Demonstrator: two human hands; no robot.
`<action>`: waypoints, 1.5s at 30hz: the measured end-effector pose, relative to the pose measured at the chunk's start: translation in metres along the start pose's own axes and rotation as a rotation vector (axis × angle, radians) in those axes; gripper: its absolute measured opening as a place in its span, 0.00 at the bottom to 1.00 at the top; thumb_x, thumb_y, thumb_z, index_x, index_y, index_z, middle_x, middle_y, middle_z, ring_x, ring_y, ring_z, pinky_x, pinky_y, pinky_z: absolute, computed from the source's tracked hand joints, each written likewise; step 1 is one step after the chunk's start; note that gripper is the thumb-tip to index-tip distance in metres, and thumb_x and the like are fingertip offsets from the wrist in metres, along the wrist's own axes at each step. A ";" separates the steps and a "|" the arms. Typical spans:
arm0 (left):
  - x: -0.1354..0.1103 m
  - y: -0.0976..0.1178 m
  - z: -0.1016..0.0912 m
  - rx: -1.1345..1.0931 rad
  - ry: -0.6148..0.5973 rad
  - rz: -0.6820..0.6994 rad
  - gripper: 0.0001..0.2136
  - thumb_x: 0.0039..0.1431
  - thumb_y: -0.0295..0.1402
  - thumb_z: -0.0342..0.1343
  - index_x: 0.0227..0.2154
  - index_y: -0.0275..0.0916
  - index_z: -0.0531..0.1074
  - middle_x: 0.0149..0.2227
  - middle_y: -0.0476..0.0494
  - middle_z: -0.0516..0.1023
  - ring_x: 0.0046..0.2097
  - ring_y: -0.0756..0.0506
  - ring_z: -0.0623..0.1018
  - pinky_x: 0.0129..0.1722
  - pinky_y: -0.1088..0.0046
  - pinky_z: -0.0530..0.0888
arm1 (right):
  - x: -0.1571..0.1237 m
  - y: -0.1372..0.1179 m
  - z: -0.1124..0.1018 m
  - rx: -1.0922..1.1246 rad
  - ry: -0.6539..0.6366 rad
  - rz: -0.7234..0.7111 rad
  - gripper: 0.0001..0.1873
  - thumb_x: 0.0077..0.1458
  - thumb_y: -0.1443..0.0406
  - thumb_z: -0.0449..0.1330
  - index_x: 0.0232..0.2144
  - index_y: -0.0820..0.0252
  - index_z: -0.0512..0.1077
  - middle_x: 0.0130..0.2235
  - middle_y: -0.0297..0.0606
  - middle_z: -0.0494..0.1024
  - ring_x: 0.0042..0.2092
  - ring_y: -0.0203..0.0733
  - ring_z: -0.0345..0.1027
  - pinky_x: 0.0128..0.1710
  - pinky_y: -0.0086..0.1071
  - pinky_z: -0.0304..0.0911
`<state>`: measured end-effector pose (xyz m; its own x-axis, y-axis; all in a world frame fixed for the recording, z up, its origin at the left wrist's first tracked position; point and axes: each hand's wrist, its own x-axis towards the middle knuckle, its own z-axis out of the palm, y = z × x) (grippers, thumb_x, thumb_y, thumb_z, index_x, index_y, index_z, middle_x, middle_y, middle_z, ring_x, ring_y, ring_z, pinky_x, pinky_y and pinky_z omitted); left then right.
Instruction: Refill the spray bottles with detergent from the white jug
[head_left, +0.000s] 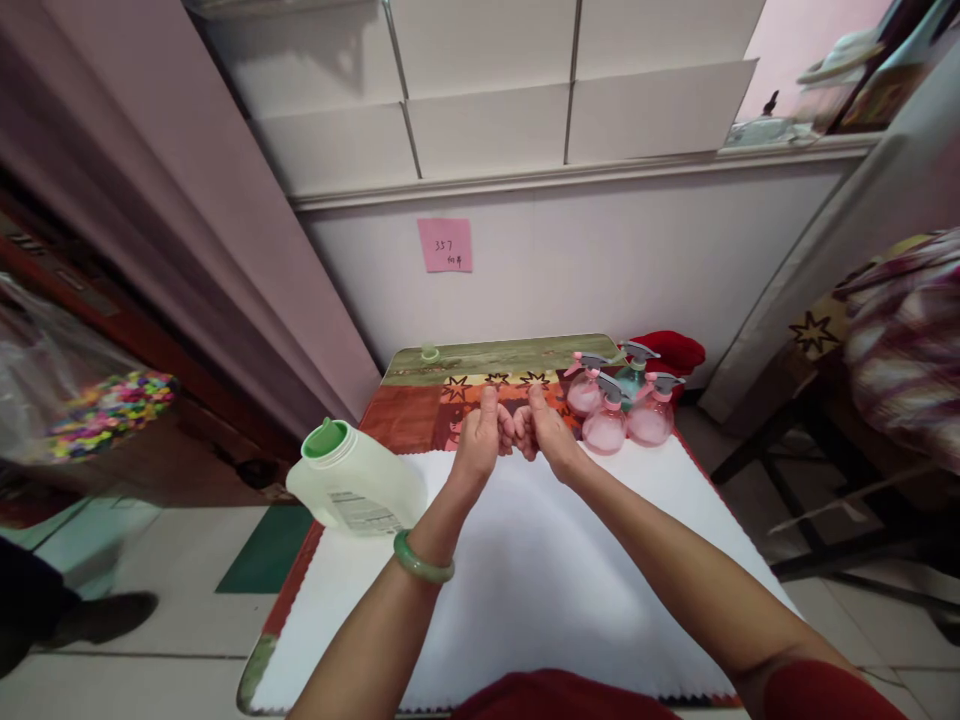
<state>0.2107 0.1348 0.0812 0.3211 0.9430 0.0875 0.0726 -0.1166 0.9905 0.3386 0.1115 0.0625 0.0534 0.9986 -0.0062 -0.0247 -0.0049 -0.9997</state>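
Note:
My left hand (484,437) and my right hand (544,430) are held side by side above the far part of the table, thumbs pointing forward and fingers curled inward. Nothing shows in either one. A green bangle (422,562) circles my left wrist. Left of that wrist stands a whitish plastic jug (360,490) with a green top, its label facing me. Just beyond my right hand several spray bottles are grouped, among them a pink one (604,428) and a green one (632,380). A white cloth (540,580) with a scalloped edge lies below my forearms.
The table's patterned cover (397,415) shows past the cloth, with a small green ring-shaped item (429,353) on it. A red item (670,351) sits behind the bottles. A pink note (445,246) is on the wall. A dark stool (795,520) stands right; someone's shoe (112,617) is left.

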 end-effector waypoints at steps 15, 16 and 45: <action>-0.011 0.001 0.010 1.143 0.329 0.433 0.36 0.63 0.24 0.45 0.73 0.40 0.45 0.36 0.42 0.77 0.30 0.44 0.75 0.35 0.69 0.74 | -0.006 0.008 -0.013 -1.420 0.589 -0.697 0.45 0.63 0.74 0.48 0.74 0.64 0.29 0.30 0.35 0.77 0.30 0.41 0.70 0.38 0.33 0.64; -0.011 0.001 0.011 1.140 0.330 0.434 0.36 0.63 0.23 0.45 0.73 0.40 0.46 0.36 0.42 0.77 0.30 0.45 0.75 0.35 0.69 0.75 | -0.006 0.008 -0.013 -1.421 0.590 -0.696 0.45 0.63 0.74 0.48 0.74 0.64 0.28 0.30 0.35 0.77 0.30 0.42 0.70 0.38 0.33 0.64; -0.035 -0.032 0.003 1.214 0.055 0.363 0.38 0.63 0.25 0.50 0.73 0.40 0.42 0.44 0.38 0.78 0.38 0.42 0.81 0.35 0.70 0.76 | -0.023 0.042 -0.022 -1.262 0.300 -0.362 0.39 0.62 0.64 0.56 0.72 0.59 0.50 0.41 0.46 0.83 0.37 0.49 0.77 0.33 0.36 0.69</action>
<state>0.1996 0.1045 0.0467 0.4671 0.8049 0.3659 0.8143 -0.5529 0.1769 0.3586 0.0875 0.0201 0.0802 0.9050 0.4179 0.9574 0.0468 -0.2851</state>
